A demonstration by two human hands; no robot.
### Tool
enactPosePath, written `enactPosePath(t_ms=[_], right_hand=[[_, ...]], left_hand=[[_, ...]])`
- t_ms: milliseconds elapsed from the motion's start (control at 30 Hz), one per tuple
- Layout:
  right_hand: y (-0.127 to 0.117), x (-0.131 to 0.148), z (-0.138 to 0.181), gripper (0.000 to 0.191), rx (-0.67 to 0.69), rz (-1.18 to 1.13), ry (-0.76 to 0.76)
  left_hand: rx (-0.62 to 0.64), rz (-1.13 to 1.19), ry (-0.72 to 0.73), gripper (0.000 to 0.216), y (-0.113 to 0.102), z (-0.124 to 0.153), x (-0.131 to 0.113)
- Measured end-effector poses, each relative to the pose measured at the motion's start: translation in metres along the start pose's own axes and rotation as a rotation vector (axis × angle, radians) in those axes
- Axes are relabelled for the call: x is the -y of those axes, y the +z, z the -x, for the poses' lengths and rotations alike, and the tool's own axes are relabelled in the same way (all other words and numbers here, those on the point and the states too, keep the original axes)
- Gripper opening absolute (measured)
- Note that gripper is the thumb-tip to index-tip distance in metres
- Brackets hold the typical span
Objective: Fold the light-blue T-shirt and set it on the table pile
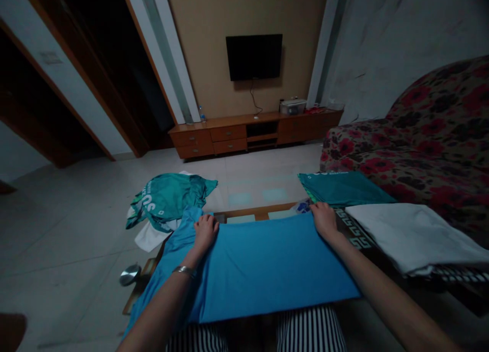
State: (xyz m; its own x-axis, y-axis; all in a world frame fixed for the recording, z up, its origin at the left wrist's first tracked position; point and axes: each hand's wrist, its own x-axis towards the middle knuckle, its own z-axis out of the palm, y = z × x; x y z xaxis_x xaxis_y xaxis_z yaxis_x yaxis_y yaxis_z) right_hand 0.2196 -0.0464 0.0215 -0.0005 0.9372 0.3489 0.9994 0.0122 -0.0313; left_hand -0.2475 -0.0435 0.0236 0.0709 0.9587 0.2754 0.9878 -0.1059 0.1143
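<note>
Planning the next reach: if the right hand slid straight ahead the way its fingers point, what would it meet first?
Probably the folded teal garment just beyond the right hand, which rests on the blue shirt's far edge; depth is uncertain.

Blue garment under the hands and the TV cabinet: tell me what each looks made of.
Blue garment: soft matte fabric, probably knit; it lies smooth and drapes limply off the edge. TV cabinet: wood or wood veneer, judging by its orange-brown semi-gloss surface; which one cannot be told.
</note>
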Motion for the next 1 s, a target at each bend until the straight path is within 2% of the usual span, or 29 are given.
enactPosePath(t_ms=[100, 200, 333, 400, 467, 567, 667, 733, 833, 900, 1000], right_hand=[[0.006, 0.029, 0.011, 0.038, -0.038, -0.114, -0.159], [0.026, 0.037, 0.025, 0.041, -0.008, -0.222, -0.269], [0.049, 0.014, 0.034, 0.044, 0.015, -0.228, -0.226], [0.046, 0.009, 0.028, 0.043, 0.037, -0.202, -0.194], [0.033, 0.023, 0.015, 0.042, 0.047, -0.175, -0.166], [0.004, 0.083, -0.015, 0.04, 0.051, -0.216, -0.173], [-0.02, 0.174, -0.049, 0.036, 0.189, -0.378, -0.279], [-0.026, 0.238, -0.069, 0.035, 0.395, -0.481, -0.342], [-0.023, 0.324, -0.093, 0.027, 0.565, -0.522, -0.425], [-0.017, 0.369, -0.105, 0.025, 0.616, -0.524, -0.451], [-0.007, 0.418, -0.116, 0.03, 0.616, -0.522, -0.439]], left_hand=[[-0.067, 0.008, 0.016, 0.025, 0.003, 0.006, -0.003], [-0.077, 0.024, 0.029, 0.026, 0.003, 0.008, -0.002], [-0.066, 0.069, 0.04, 0.029, 0.003, 0.007, 0.0], [-0.083, 0.104, 0.043, 0.033, 0.001, 0.007, -0.001], [-0.134, 0.141, 0.034, 0.039, -0.003, 0.01, -0.001], [-0.243, 0.196, 0.012, 0.042, -0.013, 0.023, -0.001], [-0.272, 0.252, 0.057, 0.034, -0.024, 0.046, 0.004], [-0.204, 0.294, 0.132, 0.03, -0.031, 0.064, 0.011], [-0.051, 0.345, 0.235, 0.031, -0.038, 0.085, 0.028], [0.024, 0.343, 0.27, 0.035, -0.04, 0.093, 0.04], [0.092, 0.32, 0.306, 0.043, -0.042, 0.1, 0.057]])
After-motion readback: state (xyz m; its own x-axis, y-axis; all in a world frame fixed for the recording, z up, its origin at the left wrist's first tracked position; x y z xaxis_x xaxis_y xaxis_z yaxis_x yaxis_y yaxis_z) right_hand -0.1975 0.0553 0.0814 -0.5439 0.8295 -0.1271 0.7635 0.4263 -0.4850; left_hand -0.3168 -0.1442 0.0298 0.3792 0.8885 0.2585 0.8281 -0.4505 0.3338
